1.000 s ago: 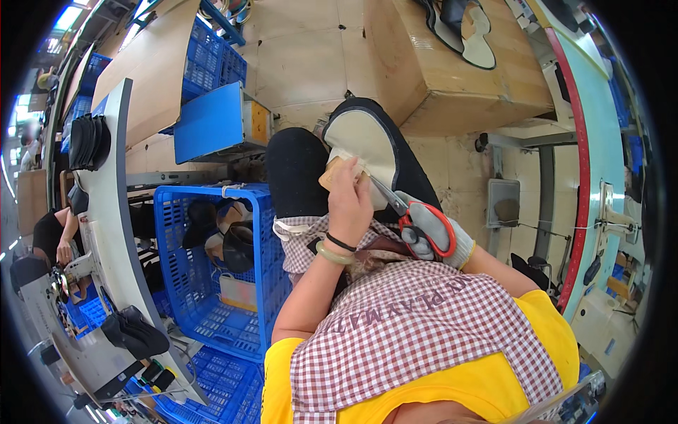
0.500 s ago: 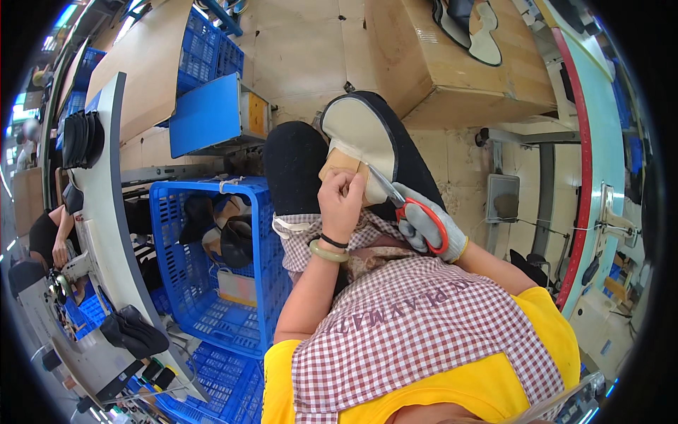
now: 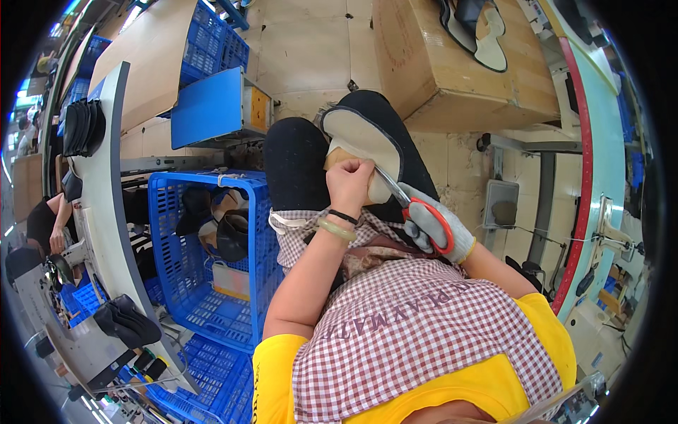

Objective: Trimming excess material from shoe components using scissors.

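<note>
Left hand [image 3: 351, 185] bare, gripping shoe sole [image 3: 367, 141] on lap. Right hand [image 3: 441, 230], gloved, closed around red-handled scissors [image 3: 417, 208]; blades touching sole edge. Blue crate [image 3: 205, 261] to person's left, dark shoe parts inside.

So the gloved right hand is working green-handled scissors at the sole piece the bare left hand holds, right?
Not quite: the scissors have red handles, not green, as the head view shows. The gloved right hand works them at the sole piece held by the bare left hand.
</note>
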A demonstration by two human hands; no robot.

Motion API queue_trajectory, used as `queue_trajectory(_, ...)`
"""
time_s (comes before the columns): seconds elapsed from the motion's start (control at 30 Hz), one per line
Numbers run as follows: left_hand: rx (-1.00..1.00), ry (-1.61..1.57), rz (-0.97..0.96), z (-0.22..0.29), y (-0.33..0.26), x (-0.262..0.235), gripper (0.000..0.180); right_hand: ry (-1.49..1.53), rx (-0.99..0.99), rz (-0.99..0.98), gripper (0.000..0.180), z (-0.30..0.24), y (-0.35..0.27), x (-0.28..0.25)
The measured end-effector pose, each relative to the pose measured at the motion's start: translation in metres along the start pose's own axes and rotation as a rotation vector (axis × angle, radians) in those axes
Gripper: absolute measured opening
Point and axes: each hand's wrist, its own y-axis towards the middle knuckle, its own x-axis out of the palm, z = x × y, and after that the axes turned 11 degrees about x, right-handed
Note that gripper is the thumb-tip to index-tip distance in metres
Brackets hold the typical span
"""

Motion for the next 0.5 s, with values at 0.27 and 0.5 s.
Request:
queue_trajectory(0.27,0.197,0.121,0.084,-0.011,-0.009,0.012,0.016,0.060,0.083,-0.032,0.057,-0.016,-0.002,-0.006)
queue_trajectory(0.5,0.178,0.082,0.088,-0.010,-0.010,0.011,0.013,-0.143,0.013,-0.030,0.058,-0.022,0.006,-0.014)
